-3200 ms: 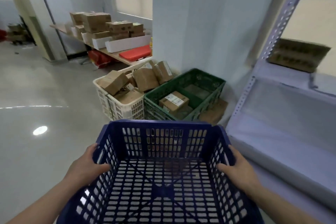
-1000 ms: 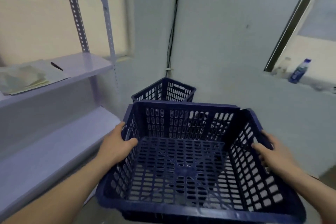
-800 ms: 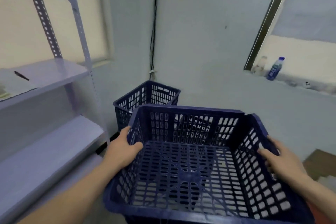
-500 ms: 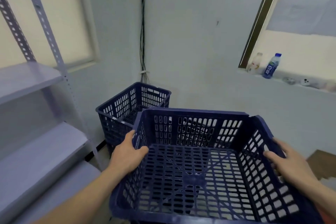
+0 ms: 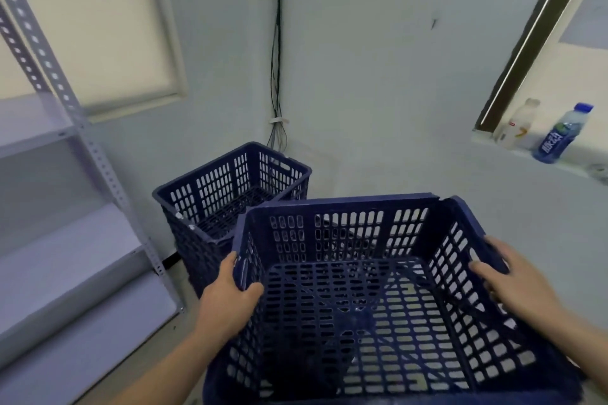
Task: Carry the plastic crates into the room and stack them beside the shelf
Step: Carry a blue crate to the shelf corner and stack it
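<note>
- Item: carried crate (image 5: 345, 233), dark blue plastic, with perforated walls and base, empty. It is held in the air at the person's front, near the stack and not touching it.
- Item: crate stack (image 5: 210, 194), same pattern. It stands on the floor in the corner of the room, just beside the shelf's front upright. A second rim shows below the top one, so probably two or more are nested; the exact count is unclear.
- Item: shelf (image 5: 65, 260), pale metal boards on slotted uprights, along the left wall.
- Left hand (image 5: 227, 302): wrapped round the rim of the crate's left wall, thumb inside and fingers outside.
- Right hand (image 5: 516, 286): wrapped round the rim of the right wall in the same way.
- Handling, judged: light because empty, and a stiff moulding that should not flex or crush. The plastic looks smooth, so a loose hold could slip.
- Best hold, judged: opposite rims, as here. Keep the hands on the outside of the rim when lowering, or the fingers may be pinched as the crates nest.
- Placement, judged: the crate sits turned relative to the stack and must be squared before it will seat.
- Sundry: two bottles (image 5: 559, 135) on the window ledge at right; cables (image 5: 276, 43) run down the corner.
</note>
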Demonstrator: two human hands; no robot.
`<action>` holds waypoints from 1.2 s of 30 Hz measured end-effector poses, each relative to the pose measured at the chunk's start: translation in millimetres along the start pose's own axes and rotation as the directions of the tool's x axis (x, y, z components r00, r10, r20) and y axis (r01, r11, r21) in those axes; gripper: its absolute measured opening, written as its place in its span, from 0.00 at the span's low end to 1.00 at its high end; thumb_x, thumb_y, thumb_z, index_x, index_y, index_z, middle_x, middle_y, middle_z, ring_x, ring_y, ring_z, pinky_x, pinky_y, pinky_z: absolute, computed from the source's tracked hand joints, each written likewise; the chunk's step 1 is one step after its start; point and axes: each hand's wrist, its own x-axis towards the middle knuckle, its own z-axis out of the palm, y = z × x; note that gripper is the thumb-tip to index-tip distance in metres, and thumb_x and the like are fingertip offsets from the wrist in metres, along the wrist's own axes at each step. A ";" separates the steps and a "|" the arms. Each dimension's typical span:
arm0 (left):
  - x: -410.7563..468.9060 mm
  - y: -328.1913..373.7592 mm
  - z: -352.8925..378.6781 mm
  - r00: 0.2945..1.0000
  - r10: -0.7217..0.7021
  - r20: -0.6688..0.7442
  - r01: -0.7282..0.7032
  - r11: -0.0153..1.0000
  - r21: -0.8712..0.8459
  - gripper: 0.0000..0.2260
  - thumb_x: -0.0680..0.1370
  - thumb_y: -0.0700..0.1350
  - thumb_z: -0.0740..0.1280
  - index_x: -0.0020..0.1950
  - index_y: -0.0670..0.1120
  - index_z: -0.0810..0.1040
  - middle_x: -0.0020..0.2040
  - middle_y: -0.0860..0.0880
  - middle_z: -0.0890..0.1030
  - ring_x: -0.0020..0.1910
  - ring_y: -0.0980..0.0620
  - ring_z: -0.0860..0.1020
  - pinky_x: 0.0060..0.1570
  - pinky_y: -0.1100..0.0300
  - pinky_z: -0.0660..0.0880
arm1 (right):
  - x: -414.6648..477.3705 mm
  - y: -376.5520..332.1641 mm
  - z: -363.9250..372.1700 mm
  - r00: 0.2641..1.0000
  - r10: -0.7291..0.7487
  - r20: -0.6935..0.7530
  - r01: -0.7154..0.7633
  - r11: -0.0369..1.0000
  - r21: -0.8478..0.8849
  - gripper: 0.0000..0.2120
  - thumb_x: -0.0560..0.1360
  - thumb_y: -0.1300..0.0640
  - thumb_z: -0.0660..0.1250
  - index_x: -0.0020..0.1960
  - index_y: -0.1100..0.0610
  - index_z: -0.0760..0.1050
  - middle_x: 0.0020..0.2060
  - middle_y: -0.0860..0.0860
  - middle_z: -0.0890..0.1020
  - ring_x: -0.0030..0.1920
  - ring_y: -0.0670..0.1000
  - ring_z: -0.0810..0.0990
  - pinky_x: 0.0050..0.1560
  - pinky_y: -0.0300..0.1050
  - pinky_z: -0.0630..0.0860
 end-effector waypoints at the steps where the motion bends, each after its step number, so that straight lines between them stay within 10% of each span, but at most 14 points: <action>1: 3.5 4.0 6.0 1.000 -0.012 -0.005 0.012 1.000 -0.004 0.34 0.79 0.50 0.66 0.81 0.54 0.53 0.41 0.55 0.78 0.43 0.47 0.81 0.38 0.51 0.77 | 13.6 -3.9 0.2 1.000 -0.016 0.011 0.016 1.000 -0.013 0.29 0.80 0.47 0.70 0.78 0.46 0.67 0.58 0.55 0.83 0.37 0.55 0.84 0.40 0.49 0.77; 16: 92.1 25.6 80.0 0.971 -0.236 -0.045 0.230 0.967 -0.109 0.38 0.79 0.50 0.66 0.82 0.56 0.46 0.39 0.49 0.82 0.32 0.47 0.80 0.28 0.58 0.71 | 205.2 -9.5 40.3 0.981 -0.116 0.155 0.130 0.988 -0.084 0.31 0.78 0.45 0.71 0.78 0.42 0.66 0.65 0.52 0.82 0.54 0.60 0.84 0.60 0.60 0.79; 21: 110.1 38.4 114.6 0.944 -0.316 -0.094 0.308 0.947 -0.093 0.39 0.79 0.50 0.66 0.82 0.55 0.46 0.38 0.60 0.74 0.40 0.46 0.84 0.40 0.47 0.81 | 285.4 -3.6 76.8 0.946 -0.178 0.270 0.208 0.975 -0.085 0.29 0.79 0.45 0.71 0.77 0.40 0.66 0.64 0.54 0.82 0.53 0.61 0.84 0.59 0.58 0.79; 25: 115.1 50.0 150.3 0.869 -0.448 -0.210 0.428 0.894 -0.136 0.38 0.78 0.50 0.67 0.82 0.57 0.47 0.39 0.58 0.77 0.38 0.49 0.83 0.40 0.52 0.80 | 349.3 0.2 112.6 0.882 -0.235 0.409 0.282 0.958 -0.058 0.29 0.78 0.43 0.71 0.74 0.31 0.63 0.68 0.52 0.80 0.54 0.61 0.84 0.59 0.58 0.80; 33: 115.3 66.1 200.9 0.712 -0.590 -0.380 0.554 0.805 -0.212 0.37 0.76 0.48 0.68 0.81 0.55 0.52 0.55 0.50 0.81 0.43 0.48 0.80 0.45 0.54 0.77 | 418.9 -27.8 169.0 0.706 -0.349 0.617 0.433 0.901 0.014 0.31 0.81 0.50 0.70 0.81 0.47 0.62 0.71 0.56 0.77 0.55 0.62 0.81 0.56 0.52 0.74; 36: 117.2 66.1 207.1 0.672 -0.605 -0.428 0.566 0.792 -0.230 0.36 0.75 0.46 0.68 0.80 0.54 0.55 0.49 0.51 0.81 0.39 0.54 0.79 0.42 0.54 0.76 | 433.8 -24.3 190.2 0.692 -0.347 0.633 0.411 0.910 0.051 0.35 0.74 0.32 0.70 0.76 0.30 0.60 0.68 0.54 0.79 0.56 0.63 0.82 0.56 0.60 0.79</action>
